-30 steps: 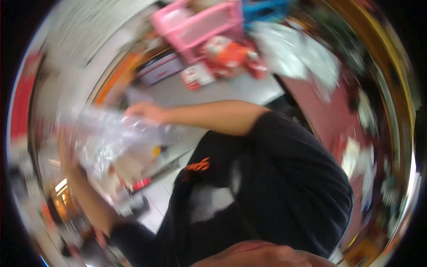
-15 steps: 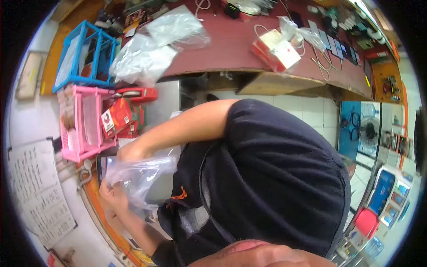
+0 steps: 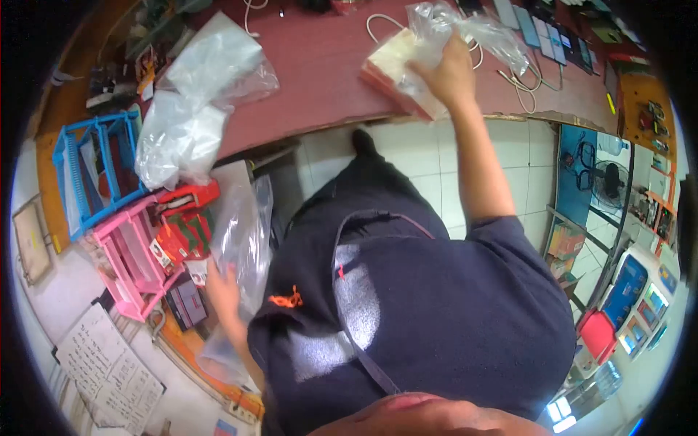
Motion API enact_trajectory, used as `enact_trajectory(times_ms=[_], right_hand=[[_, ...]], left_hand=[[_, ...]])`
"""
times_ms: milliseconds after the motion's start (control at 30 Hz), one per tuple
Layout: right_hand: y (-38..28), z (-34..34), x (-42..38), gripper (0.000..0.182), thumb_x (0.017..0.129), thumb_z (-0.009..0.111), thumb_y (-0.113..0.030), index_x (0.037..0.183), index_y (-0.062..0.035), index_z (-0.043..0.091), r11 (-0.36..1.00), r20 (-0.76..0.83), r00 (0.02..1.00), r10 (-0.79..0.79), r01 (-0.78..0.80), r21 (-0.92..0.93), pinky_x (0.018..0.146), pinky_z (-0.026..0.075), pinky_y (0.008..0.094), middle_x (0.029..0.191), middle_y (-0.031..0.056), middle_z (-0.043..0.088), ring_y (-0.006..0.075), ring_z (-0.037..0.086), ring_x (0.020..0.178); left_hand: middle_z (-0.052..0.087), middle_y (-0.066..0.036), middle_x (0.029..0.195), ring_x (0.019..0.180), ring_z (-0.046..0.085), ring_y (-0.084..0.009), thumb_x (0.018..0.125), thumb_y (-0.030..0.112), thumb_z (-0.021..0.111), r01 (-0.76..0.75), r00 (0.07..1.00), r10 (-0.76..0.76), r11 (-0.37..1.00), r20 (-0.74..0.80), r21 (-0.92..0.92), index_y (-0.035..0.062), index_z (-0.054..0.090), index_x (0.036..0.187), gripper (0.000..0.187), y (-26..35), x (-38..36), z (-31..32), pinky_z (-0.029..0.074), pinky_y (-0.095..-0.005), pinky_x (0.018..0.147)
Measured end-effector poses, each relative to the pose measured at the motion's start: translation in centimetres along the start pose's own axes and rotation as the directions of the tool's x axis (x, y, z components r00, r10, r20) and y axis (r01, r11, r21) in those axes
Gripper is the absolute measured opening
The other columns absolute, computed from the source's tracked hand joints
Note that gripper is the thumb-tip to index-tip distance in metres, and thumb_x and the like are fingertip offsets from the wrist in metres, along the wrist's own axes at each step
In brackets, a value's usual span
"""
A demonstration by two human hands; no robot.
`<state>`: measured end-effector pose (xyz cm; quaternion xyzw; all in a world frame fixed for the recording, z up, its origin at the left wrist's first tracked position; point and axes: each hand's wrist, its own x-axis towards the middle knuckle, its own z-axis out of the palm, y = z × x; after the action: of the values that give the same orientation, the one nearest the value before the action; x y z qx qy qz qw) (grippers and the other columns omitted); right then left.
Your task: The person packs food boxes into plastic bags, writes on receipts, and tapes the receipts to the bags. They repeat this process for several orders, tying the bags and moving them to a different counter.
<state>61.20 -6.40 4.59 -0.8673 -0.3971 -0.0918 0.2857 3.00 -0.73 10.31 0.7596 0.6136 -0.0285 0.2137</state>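
My left hand [image 3: 224,291] is at the left, beside the pink rack, with its fingers closed on a long clear plastic bag [image 3: 243,232] that lies along my torso. Part of the grip is hidden. My right hand [image 3: 452,73] reaches over the dark red table onto a stack of pale and red boxes [image 3: 396,69]. Its thumb rests on the boxes, apart from the fingers, which touch crumpled clear plastic [image 3: 432,22]. Just left of my left hand lies a dark flat device [image 3: 187,301] with a lit screen.
Clear plastic packages [image 3: 185,131] lie on the table's left part [image 3: 313,80]. A blue rack [image 3: 94,171] and a pink rack [image 3: 134,254] stand at the left, near red boxes [image 3: 182,236]. Phones [image 3: 551,43] and white cables are at the right. A written sheet [image 3: 113,370] is lower left.
My right hand has let go of the bag and moved from the left side to the boxes on the table. The bag now hangs lengthwise near my left hand. The view has shifted.
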Motion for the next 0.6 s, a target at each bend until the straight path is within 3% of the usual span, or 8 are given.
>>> enact_trajectory(times_ms=[33, 200, 233, 300, 400, 467, 500, 600], right_hand=[[1.3, 0.5, 0.8, 0.034, 0.086, 0.068, -0.024, 0.110, -0.0005, 0.061, 0.994, 0.271, 0.956, -0.113, 0.107, 0.040, 0.072, 0.051, 0.0396, 0.092, 0.0185, 0.066, 0.0310, 0.065, 0.078], [-0.7, 1.1, 2.1, 0.024, 0.093, 0.060, -0.024, 0.096, -0.0014, 0.065, 0.905, 0.263, 0.948, -0.178, 0.053, 0.423, 0.062, 0.048, 0.0345, 0.069, 0.0109, 0.062, 0.0223, 0.061, 0.066], [-2.3, -0.2, 2.0, 0.023, 0.095, 0.058, -0.024, 0.093, -0.0018, 0.065, 0.825, 0.332, 0.943, -0.010, -0.180, 0.536, 0.060, 0.047, 0.0327, 0.068, 0.0074, 0.060, 0.0191, 0.059, 0.065], [-4.6, -2.6, 1.9, 0.023, 0.098, 0.053, -0.022, 0.090, -0.0022, 0.063, 0.499, 0.469, 0.873, 0.136, -0.470, 0.728, 0.060, 0.046, 0.0298, 0.071, 0.0030, 0.059, 0.0139, 0.057, 0.067], [-9.2, -5.4, 1.3, 0.031, 0.100, 0.050, -0.029, 0.087, -0.0022, 0.057, -0.040, 0.470, 0.872, 0.135, -0.469, 0.882, 0.049, 0.042, 0.0268, 0.074, 0.0061, 0.058, 0.0122, 0.053, 0.059], [-10.7, -6.0, 0.5, 0.030, 0.101, 0.045, -0.027, 0.088, -0.0015, 0.054, -0.174, 0.322, 0.947, -0.016, -0.320, 0.931, 0.054, 0.041, 0.0265, 0.078, 0.0089, 0.057, 0.0137, 0.052, 0.064], [-11.3, -6.0, -0.3, 0.029, 0.101, 0.042, -0.025, 0.086, -0.0025, 0.052, 0.006, 0.201, 0.980, 0.000, -0.201, 0.980, 0.059, 0.041, 0.0274, 0.077, 0.0096, 0.056, 0.0156, 0.051, 0.067], [-12.9, -8.4, -0.6, 0.039, 0.101, 0.043, -0.040, 0.084, -0.0054, 0.048, -0.436, 0.427, 0.900, -0.087, -0.420, 0.796, 0.064, 0.045, 0.0289, 0.075, 0.0097, 0.056, 0.0171, 0.054, 0.070]], left_hand=[[0.062, -0.025, 0.111, 0.104, 0.060, -0.0417, 0.084, 0.009, 0.063, -0.068, 0.998, 0.068, 0.997, -0.001, 0.026, 0.0014, 0.049, 0.130, 0.049, 1.3, 1.5, 0.9, 0.047, -0.0434, 0.087], [0.059, -0.022, 0.124, 0.116, 0.057, -0.0358, 0.079, 0.019, 0.071, -0.185, 0.959, 0.210, 0.973, 0.190, -0.141, 0.0053, 0.044, 0.136, 0.065, 13.9, 7.0, 2.4, 0.045, -0.0412, 0.095], [0.059, -0.021, 0.124, 0.117, 0.057, -0.0343, 0.078, 0.026, 0.075, -0.232, 0.949, 0.262, 0.957, 0.175, -0.176, 0.0052, 0.045, 0.136, 0.068, 15.6, 7.7, 2.7, 0.045, -0.0408, 0.095], [0.060, -0.020, 0.124, 0.116, 0.058, -0.0329, 0.075, 0.040, 0.077, -0.208, 0.943, 0.288, 0.902, 0.168, -0.379, 0.0048, 0.047, 0.134, 0.075, 20.0, 9.0, 2.5, 0.046, -0.0413, 0.094], [0.050, -0.024, 0.135, 0.126, 0.049, -0.0330, 0.065, 0.069, 0.073, -0.121, 0.922, 0.364, 0.600, 0.135, -0.791, 0.0023, 0.033, 0.145, 0.111, 23.2, 9.5, 2.9, 0.041, -0.0406, 0.100], [0.039, -0.024, 0.144, 0.133, 0.040, -0.0304, 0.056, 0.078, 0.070, -0.243, 0.886, 0.462, 0.532, 0.038, -0.811, 0.0008, 0.016, 0.150, 0.133, 25.7, 9.4, 1.5, 0.033, -0.0405, 0.107], [0.032, -0.020, 0.148, 0.136, 0.034, -0.0282, 0.054, 0.075, 0.076, -0.239, 0.906, 0.420, 0.415, -0.048, -0.878, 0.0012, 0.008, 0.150, 0.139, 26.7, 9.2, 1.6, 0.028, -0.0415, 0.111], [0.027, -0.019, 0.149, 0.138, 0.031, -0.0279, 0.051, 0.071, 0.081, -0.328, 0.919, 0.349, 0.422, -0.183, -0.845, 0.0006, 0.007, 0.150, 0.142, 28.1, 8.9, -0.5, 0.027, -0.0424, 0.111]])
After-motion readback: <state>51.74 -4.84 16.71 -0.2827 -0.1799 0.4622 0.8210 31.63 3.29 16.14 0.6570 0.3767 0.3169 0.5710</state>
